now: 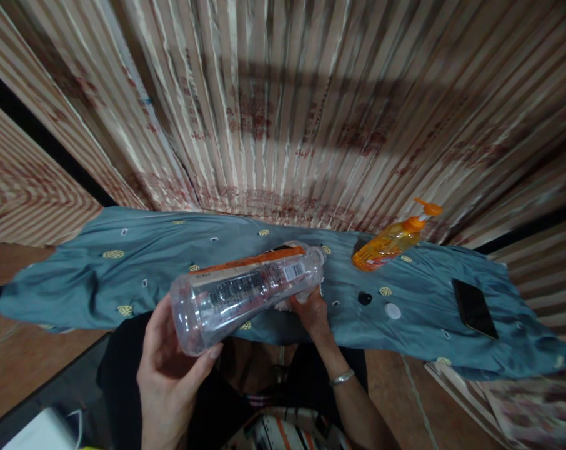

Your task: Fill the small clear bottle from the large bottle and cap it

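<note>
Clear plastic bottle (248,294) lies sideways between both hands. Left hand (170,369) grips its base; right hand (313,312) closes around its neck, above the blue-clothed surface (124,275).

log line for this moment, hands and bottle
left hand: holds clear bottle base | right hand: at bottle neck, with white cloth | nearby: orange pump bottle, phone

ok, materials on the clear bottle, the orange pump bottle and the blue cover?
Clear bottle: looks like glossy transparent plastic; you see through it and highlights streak its wall. Left hand holds its base, right hand is at the neck end. Orange pump bottle: translucent plastic, probably, with an opaque orange pump. Blue cover: matte woven cloth, judging by wrinkles and patterned motifs.
</note>
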`<act>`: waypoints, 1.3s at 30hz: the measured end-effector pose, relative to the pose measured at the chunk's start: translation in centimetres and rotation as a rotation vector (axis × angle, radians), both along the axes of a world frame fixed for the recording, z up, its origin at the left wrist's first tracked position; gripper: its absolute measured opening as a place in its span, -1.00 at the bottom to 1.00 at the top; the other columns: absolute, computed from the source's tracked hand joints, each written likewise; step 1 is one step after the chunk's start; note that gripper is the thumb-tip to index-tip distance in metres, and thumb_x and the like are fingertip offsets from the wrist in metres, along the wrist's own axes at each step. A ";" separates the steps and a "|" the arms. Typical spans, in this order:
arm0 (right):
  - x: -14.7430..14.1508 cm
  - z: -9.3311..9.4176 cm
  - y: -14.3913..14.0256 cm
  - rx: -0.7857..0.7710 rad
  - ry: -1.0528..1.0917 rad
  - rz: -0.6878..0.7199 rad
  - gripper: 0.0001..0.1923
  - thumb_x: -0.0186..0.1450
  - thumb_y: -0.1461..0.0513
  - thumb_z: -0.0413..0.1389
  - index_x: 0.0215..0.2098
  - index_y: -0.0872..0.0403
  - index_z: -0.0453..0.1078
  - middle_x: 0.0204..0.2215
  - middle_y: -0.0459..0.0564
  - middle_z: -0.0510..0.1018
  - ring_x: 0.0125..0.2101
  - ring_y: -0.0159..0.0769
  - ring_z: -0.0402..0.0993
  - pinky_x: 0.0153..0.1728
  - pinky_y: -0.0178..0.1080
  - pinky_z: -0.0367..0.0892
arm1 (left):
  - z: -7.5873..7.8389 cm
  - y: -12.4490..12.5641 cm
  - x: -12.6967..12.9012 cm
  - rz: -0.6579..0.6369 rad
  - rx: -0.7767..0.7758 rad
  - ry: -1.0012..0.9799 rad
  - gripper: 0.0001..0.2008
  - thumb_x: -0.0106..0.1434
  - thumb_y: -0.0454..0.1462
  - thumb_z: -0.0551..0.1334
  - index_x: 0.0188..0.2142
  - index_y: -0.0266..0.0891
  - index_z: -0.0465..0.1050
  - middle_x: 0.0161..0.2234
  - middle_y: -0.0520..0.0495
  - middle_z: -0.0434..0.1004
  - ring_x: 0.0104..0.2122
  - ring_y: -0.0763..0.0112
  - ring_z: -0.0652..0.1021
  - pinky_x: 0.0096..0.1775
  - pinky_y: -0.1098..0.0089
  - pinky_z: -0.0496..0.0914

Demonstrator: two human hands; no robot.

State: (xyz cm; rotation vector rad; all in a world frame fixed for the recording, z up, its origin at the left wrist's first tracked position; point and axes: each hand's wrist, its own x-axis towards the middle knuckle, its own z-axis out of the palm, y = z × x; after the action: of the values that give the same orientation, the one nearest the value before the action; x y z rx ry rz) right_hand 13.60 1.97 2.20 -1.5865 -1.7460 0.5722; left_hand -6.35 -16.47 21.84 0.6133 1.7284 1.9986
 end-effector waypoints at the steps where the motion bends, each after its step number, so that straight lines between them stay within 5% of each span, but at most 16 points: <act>1: 0.0 0.1 0.0 -0.010 0.002 0.002 -0.28 0.42 -0.14 0.33 0.28 0.22 0.47 0.02 0.44 0.81 0.03 0.22 0.83 0.06 0.14 0.75 | 0.0 0.0 0.0 0.002 0.005 -0.002 0.03 -0.04 -0.10 0.81 0.42 -0.06 0.59 0.46 -0.27 0.62 0.46 -0.26 0.60 0.45 -0.06 0.53; 11: -0.2 0.9 -0.1 -0.026 0.028 0.005 -0.31 0.42 -0.09 0.34 0.30 0.19 0.45 0.02 0.44 0.80 0.03 0.26 0.83 0.08 0.22 0.76 | -0.2 0.0 -0.2 -0.007 -0.013 0.012 0.06 -0.04 -0.09 0.80 0.44 -0.05 0.56 0.48 -0.27 0.60 0.51 -0.28 0.54 0.46 -0.04 0.52; 24: -0.2 -0.3 -0.1 0.036 0.037 0.005 -0.31 0.45 -0.13 0.30 0.31 0.16 0.44 0.03 0.42 0.81 0.02 0.25 0.83 0.08 0.25 0.75 | 0.3 -0.1 0.0 0.000 -0.031 -0.004 0.07 -0.03 -0.07 0.80 0.45 -0.07 0.55 0.44 -0.26 0.64 0.49 -0.29 0.56 0.51 -0.12 0.46; 39: -0.3 0.6 0.0 -0.043 -0.025 -0.004 -0.25 0.42 -0.11 0.36 0.33 0.22 0.45 0.05 0.45 0.80 0.05 0.26 0.83 0.09 0.19 0.76 | 0.1 0.1 0.0 -0.017 0.012 0.016 0.02 -0.01 -0.13 0.78 0.43 -0.04 0.57 0.36 -0.24 0.71 0.38 -0.24 0.67 0.37 -0.06 0.62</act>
State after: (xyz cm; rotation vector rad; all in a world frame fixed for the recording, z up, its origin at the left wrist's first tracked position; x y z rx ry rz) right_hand 13.29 1.95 2.84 -1.6329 -1.7600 0.5938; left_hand -6.33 -16.35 21.90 0.6478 1.7165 1.9989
